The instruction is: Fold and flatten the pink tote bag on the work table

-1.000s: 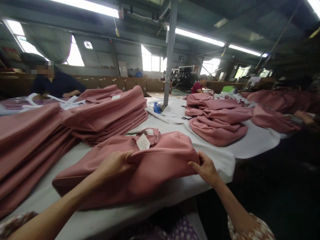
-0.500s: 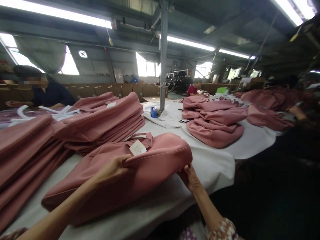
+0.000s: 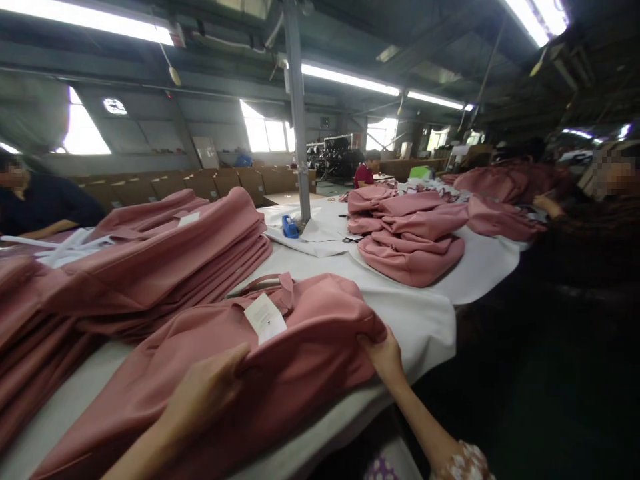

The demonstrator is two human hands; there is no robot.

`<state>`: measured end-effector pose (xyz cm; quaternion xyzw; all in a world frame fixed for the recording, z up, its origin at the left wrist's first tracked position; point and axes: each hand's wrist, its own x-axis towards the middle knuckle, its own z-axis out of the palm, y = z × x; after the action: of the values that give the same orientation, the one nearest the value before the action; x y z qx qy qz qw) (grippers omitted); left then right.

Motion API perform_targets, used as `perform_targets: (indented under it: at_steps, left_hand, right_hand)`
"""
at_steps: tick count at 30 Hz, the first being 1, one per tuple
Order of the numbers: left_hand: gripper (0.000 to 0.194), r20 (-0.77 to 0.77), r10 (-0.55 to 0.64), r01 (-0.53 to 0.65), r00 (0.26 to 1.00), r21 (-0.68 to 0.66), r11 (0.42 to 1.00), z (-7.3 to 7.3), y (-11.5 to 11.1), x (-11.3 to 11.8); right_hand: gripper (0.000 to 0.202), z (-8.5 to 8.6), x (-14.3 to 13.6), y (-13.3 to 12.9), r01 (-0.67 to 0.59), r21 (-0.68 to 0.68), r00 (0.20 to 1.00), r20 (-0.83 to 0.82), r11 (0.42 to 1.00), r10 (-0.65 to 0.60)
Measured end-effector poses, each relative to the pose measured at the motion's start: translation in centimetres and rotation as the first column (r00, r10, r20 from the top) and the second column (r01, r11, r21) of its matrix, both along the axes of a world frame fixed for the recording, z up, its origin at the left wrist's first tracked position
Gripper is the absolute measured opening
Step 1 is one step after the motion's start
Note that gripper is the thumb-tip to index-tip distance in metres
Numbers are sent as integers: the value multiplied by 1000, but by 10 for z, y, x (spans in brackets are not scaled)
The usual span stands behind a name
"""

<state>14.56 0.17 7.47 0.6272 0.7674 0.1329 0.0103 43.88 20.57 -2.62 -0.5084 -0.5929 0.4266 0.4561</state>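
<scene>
A large pink bag [image 3: 310, 360] lies across the front of the white-covered table [image 3: 430, 327]. My left hand [image 3: 213, 383] grips its near edge around the middle, fingers partly hidden in the material. At the bag's right end my right hand [image 3: 383, 353] pinches the pink material between thumb and fingers. A white tag [image 3: 265, 318] rests on top of the bag, beside its strap [image 3: 286, 291], just beyond my left hand.
Stacked pink bags [image 3: 150, 267] fill the left side, with white strips [image 3: 75, 245] behind. Another pink pile [image 3: 410, 240] sits at the right. A blue tape dispenser [image 3: 289, 227] stands by a grey post [image 3: 299, 120]. People are at left, right and back.
The view has turned right. My right hand has moved up onto the bag's end, whose material is now creased there. My left hand still holds the near edge.
</scene>
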Motion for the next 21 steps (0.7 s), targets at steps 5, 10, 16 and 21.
perform_targets:
  at_steps: [5,10,16,21]
  left_hand:
    - [42,-461,-144,321,875,330,888,-21,4,48]
    - [58,-544,-650,770,530,-13,638,-36,24,92]
    - [84,-164,-708,704,687,-92,705,-108,58,86]
    - [85,28,-662,662,749,-47,748,-104,73,82]
  right_hand:
    - [54,-23,10,4,-15,-54,992,123,998,22]
    - [55,-21,15,4,-68,-20,976,208,998,70]
    - [70,-34,18,18,-169,24,929,338,985,151]
    - [96,-5,18,40,-200,218,834,550,955,49]
